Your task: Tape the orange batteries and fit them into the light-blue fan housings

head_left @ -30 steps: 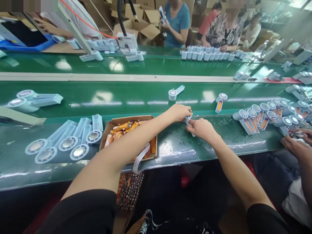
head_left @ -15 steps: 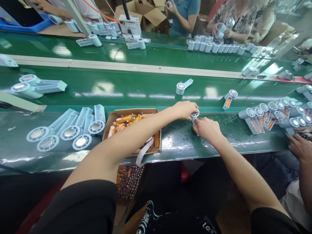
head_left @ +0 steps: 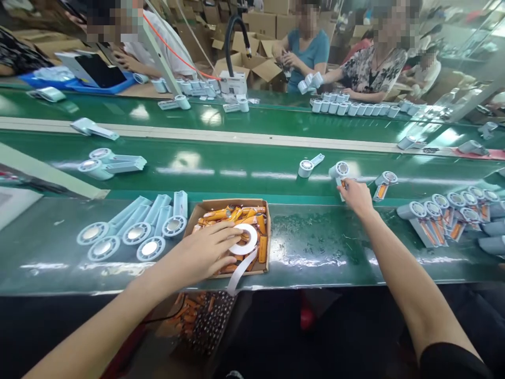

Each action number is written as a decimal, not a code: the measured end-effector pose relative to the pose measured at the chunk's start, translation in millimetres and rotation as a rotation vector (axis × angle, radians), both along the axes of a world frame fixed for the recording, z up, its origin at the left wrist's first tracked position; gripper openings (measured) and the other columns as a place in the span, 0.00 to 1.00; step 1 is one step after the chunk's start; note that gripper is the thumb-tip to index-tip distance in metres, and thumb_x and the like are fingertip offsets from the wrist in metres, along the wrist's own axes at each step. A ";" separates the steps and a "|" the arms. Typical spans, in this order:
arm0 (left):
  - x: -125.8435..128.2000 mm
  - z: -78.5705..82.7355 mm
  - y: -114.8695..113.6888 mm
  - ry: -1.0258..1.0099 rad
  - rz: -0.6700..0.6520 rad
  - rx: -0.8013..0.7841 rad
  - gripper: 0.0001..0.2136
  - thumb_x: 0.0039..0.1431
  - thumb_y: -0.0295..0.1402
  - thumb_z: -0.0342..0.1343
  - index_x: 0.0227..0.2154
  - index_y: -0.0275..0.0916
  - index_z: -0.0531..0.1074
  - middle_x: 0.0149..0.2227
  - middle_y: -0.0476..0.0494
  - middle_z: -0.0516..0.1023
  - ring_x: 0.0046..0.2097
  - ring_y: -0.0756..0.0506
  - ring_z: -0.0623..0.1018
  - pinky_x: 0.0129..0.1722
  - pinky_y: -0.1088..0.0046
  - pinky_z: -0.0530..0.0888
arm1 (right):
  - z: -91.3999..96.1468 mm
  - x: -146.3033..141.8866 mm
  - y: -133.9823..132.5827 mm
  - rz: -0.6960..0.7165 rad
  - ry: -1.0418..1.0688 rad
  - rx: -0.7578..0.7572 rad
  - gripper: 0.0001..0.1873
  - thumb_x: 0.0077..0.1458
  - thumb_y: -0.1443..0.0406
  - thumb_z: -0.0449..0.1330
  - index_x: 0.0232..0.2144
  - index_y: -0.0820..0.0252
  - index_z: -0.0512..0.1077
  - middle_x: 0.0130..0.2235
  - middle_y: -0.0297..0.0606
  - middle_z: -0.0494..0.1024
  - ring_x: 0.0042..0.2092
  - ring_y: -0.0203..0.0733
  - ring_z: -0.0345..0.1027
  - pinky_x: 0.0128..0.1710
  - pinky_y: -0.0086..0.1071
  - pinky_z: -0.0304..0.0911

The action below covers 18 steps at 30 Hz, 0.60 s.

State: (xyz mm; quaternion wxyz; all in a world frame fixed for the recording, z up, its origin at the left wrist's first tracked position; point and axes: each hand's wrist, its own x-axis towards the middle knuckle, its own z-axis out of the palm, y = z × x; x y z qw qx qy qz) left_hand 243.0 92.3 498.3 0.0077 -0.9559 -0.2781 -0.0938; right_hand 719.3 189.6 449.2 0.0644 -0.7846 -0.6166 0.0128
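- Green lane (head_left: 256,152): spans the view from side to side, with a beige strip (head_left: 236,136) along it. We count a plain light-blue unit (head_left: 305,168) lying on the near half, and a pair (head_left: 112,163) farther left.
- Table (head_left: 303,237): dark green, along the near side of the lane.
- Co-workers: across the lane we see a person in a blue top (head_left: 315,50) and, beside them, a person in a patterned top (head_left: 374,68), an arm stretched toward a few units.
- Cluster (head_left: 445,210): units with orange inserts, on the table to our right.
- Group of five units (head_left: 137,233): on the table left of the box, round ends toward us, their troughs pointing away.
- Cardboard box (head_left: 269,231): on the table, filled with orange packs (head_left: 215,215).
- Left hand (head_left: 209,247): above the box, fingers extended and loosely spread, nothing seen in its grasp. Fingertips lie at the tape roll's left edge; contact we cannot tell.
- Right hand (head_left: 358,196): fingers drawn in, pinching the handle of the fitted unit.
- Fitted unit (head_left: 340,169): at the lane's near side, round end away from us, orange visible in its handle.
- Tape roll (head_left: 253,241): white, atop the packs, its loose end trailing over the box's front edge.
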 end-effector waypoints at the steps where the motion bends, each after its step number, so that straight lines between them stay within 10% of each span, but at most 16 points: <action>1: 0.7 -0.5 -0.5 0.021 -0.004 0.009 0.13 0.71 0.31 0.54 0.53 0.39 0.78 0.56 0.41 0.81 0.59 0.39 0.75 0.57 0.59 0.75 | 0.2 -1.3 8.9 -0.021 0.019 0.016 0.18 0.67 0.60 0.58 0.53 0.62 0.77 0.46 0.54 0.84 0.45 0.57 0.76 0.42 0.39 0.62; 7: 17.8 14.5 -23.9 -0.028 0.008 0.162 0.06 0.69 0.25 0.53 0.43 0.34 0.74 0.48 0.37 0.81 0.55 0.34 0.75 0.56 0.48 0.76 | 5.4 -65.3 -44.0 0.161 0.453 0.376 0.18 0.65 0.59 0.58 0.51 0.64 0.76 0.54 0.55 0.80 0.50 0.54 0.73 0.51 0.45 0.67; 12: 33.2 13.2 -47.5 -0.222 0.009 0.200 0.06 0.68 0.20 0.50 0.43 0.36 0.68 0.42 0.38 0.79 0.49 0.37 0.77 0.46 0.55 0.80 | 25.3 -170.5 -147.5 0.680 1.289 -0.244 0.22 0.63 0.48 0.63 0.48 0.58 0.75 0.36 0.37 0.83 0.28 0.36 0.70 0.29 0.28 0.64; 18: 18.4 11.5 -53.7 -0.179 0.023 0.196 0.06 0.71 0.25 0.52 0.47 0.33 0.69 0.41 0.36 0.80 0.43 0.38 0.77 0.42 0.58 0.80 | 28.7 -202.9 -178.5 0.768 1.404 -0.363 0.24 0.68 0.54 0.60 0.23 0.61 0.70 0.18 0.28 0.69 0.20 0.29 0.57 0.23 0.25 0.52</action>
